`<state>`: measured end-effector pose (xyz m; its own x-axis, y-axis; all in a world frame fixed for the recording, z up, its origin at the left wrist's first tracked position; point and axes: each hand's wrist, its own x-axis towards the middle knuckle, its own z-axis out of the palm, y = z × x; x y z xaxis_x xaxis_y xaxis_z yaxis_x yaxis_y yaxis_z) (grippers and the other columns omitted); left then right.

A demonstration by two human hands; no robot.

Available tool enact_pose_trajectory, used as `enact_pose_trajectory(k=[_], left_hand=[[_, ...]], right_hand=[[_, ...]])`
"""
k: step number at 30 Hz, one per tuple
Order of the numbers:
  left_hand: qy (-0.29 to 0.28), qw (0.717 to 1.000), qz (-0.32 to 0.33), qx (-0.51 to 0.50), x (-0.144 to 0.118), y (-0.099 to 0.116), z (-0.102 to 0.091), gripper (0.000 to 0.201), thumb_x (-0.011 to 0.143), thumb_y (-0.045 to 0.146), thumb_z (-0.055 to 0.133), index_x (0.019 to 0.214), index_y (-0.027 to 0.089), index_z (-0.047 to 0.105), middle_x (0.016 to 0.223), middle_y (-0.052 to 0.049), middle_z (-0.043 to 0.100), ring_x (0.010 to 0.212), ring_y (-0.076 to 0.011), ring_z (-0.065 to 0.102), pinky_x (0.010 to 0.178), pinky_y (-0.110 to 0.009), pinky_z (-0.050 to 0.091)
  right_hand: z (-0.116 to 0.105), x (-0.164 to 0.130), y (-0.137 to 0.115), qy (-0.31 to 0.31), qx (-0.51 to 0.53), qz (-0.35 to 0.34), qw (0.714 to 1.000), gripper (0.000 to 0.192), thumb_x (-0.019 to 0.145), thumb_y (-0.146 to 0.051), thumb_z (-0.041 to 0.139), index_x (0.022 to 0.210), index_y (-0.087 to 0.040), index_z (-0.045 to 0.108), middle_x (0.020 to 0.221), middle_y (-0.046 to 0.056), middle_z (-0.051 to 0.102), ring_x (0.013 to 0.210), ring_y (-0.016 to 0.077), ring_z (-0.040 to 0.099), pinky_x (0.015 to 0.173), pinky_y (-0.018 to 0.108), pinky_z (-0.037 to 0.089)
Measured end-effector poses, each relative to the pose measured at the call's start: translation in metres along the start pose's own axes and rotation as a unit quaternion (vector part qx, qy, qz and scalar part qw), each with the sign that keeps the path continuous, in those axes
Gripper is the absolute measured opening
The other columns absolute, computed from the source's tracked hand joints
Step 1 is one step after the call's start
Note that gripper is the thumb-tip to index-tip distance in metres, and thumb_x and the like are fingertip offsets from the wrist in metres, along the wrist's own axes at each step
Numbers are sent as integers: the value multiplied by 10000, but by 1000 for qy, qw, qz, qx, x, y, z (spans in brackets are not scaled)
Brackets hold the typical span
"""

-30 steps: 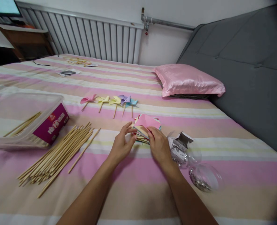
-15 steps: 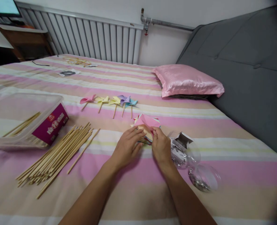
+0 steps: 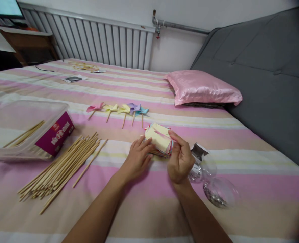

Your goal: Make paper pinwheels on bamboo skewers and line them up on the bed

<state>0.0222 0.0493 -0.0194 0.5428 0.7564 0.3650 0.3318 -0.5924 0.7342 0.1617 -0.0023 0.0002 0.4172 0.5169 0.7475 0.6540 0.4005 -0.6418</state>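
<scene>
A stack of folded coloured papers (image 3: pixel 157 139) lies on the striped bedsheet (image 3: pixel 149 209), with a pale yellow piece on top. My left hand (image 3: pixel 138 158) rests on the stack's near left edge, fingers flat and pressing on it. My right hand (image 3: pixel 181 159) is raised at the stack's right side. Its thumb and fingers pinch a pink folded paper (image 3: pixel 164 135), which shows only as a thin edge above the yellow piece. Behind the stack lies a row of several finished paper pinwheels (image 3: pixel 125 108) on short sticks.
A loose pile of wooden sticks (image 3: pixel 60 167) lies to the left, beside a tipped clear plastic box (image 3: pixel 25 130) with a magenta label. Clear round containers with small metal pins (image 3: pixel 216 192) sit right of my right hand. Behind are a pink pillow (image 3: pixel 202 87), a grey headboard (image 3: pixel 266 77) and a radiator (image 3: pixel 93 38).
The pink piece that lay on top of the stack has been lifted off by my right hand and turned edge-on, baring the yellow piece. My left hand has settled onto the stack.
</scene>
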Motion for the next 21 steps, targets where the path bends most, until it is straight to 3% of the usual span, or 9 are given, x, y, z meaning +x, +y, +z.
enact_pose_trajectory(k=[3, 5, 8, 10, 14, 16, 21], left_hand=[[88, 974, -94, -187, 3, 8, -9, 300, 801, 295, 538, 1058, 197, 658, 1152, -103, 648, 1134, -294, 535, 1013, -484, 344], [134, 907, -182, -355, 4, 13, -17, 381, 788, 362, 538, 1095, 158, 633, 1104, -114, 668, 1100, -311, 558, 968, -474, 401], [80, 791, -231, -561, 4, 16, -28, 573, 789, 525, 455, 1160, 107, 581, 1087, -155, 665, 1130, -347, 533, 953, -506, 408], [36, 744, -232, -626, 4, 16, -33, 680, 790, 600, 383, 1208, 87, 538, 1135, -180, 637, 1174, -352, 496, 969, -515, 388], [24, 726, -225, -650, 2, 14, -37, 760, 785, 664, 303, 1258, 102, 497, 1223, -184, 582, 1229, -352, 440, 985, -520, 362], [18, 723, -221, -654, 1, 13, -36, 773, 779, 682, 287, 1271, 120, 488, 1248, -175, 567, 1238, -355, 429, 984, -526, 358], [-20, 707, -219, -672, 0, 15, -27, 800, 780, 707, 251, 1294, 134, 467, 1266, -164, 555, 1244, -353, 424, 988, -531, 350]], right_hand=[[-2, -1, -2, -74, 16, -104, 992, 303, 870, -130, 400, 1082, -217, 598, 1104, 64, 667, 1110, 211, 581, 943, 440, 466], [-2, -1, -2, -124, 16, -159, 979, 299, 840, -106, 444, 1058, -218, 615, 1067, 52, 686, 1102, 205, 584, 928, 425, 482], [1, -1, -1, -183, 10, -199, 963, 272, 801, -96, 515, 1007, -219, 643, 1021, 36, 707, 1105, 196, 576, 922, 396, 482], [3, -2, -1, -199, -6, -211, 957, 240, 782, -118, 552, 964, -233, 658, 994, 17, 715, 1109, 196, 565, 926, 394, 468], [3, -1, -3, -243, -35, -219, 944, 136, 757, -290, 613, 874, -260, 675, 975, -6, 716, 1090, 222, 563, 952, 431, 419], [1, -1, -4, -254, -41, -212, 943, 197, 739, -405, 627, 867, -264, 678, 983, 3, 712, 1087, 239, 565, 971, 450, 395], [0, -2, -12, -226, -54, -209, 950, 367, 842, -362, 530, 1172, -207, 569, 1244, 72, 595, 1222, 222, 478, 1029, 427, 359]])
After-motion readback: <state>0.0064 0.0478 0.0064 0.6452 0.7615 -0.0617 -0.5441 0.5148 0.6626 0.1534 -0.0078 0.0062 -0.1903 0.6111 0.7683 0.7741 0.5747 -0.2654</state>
